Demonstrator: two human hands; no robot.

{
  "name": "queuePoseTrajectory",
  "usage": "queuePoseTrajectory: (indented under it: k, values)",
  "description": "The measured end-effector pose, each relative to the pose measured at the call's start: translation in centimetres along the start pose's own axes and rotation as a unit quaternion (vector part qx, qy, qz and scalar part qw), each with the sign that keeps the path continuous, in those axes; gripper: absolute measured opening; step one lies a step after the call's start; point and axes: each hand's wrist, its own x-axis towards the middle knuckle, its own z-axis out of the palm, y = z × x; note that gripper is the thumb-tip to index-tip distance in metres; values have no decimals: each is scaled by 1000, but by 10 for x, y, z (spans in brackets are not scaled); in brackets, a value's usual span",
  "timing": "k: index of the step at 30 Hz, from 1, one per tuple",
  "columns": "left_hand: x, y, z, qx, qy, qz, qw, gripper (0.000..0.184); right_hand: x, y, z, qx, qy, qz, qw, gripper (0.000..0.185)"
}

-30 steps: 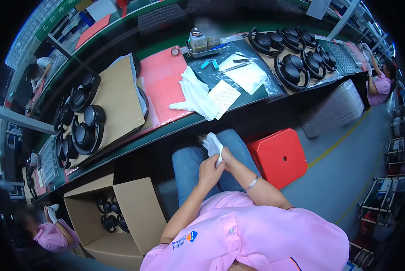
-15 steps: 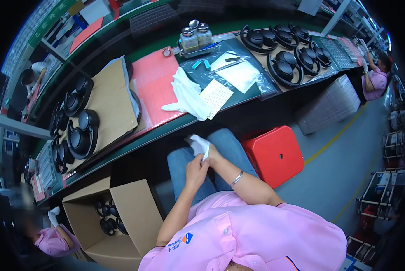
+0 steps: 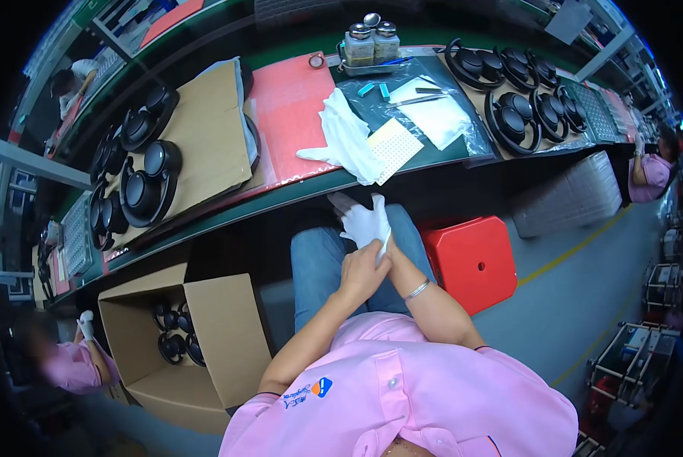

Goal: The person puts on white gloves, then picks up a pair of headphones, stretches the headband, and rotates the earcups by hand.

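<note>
My right hand [image 3: 366,222] wears a white glove [image 3: 372,230] and is held above my lap, its fingers stretched out and apart. Dark fingertips show past the glove at the upper left. Bare, my left hand [image 3: 364,270] closes on the glove's cuff at the right wrist. A silver bracelet [image 3: 417,289] circles the right forearm. Beyond both hands, on the bench edge, lies another white glove [image 3: 349,141], limp and partly over a sheet of small dotted labels [image 3: 396,150].
Headphones rest on cardboard at left [image 3: 143,194] and right [image 3: 513,118]. Glass bottles [image 3: 360,49] stand in a tray. A red stool [image 3: 471,263] is at right, an open carton [image 3: 231,327] with headphones at lower left. Co-workers sit at far left [image 3: 75,365] and far right [image 3: 650,171].
My right hand has spread its fingers inside the glove and risen slightly. My left hand has shifted right, to the cuff. The whole view has shifted.
</note>
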Motion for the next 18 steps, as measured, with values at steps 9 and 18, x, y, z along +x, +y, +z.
queuePoseTrajectory:
  k: [9, 18]
  values:
    - [-13, 2, 16, -7, -63, 10, 998, 26, -30, 36, 56, -398, 420, -5, 815, 104]
    - [-25, -5, 14, -98, -81, 0, 992, 24, -40, 40, 68, -402, 481, 62, 777, 98]
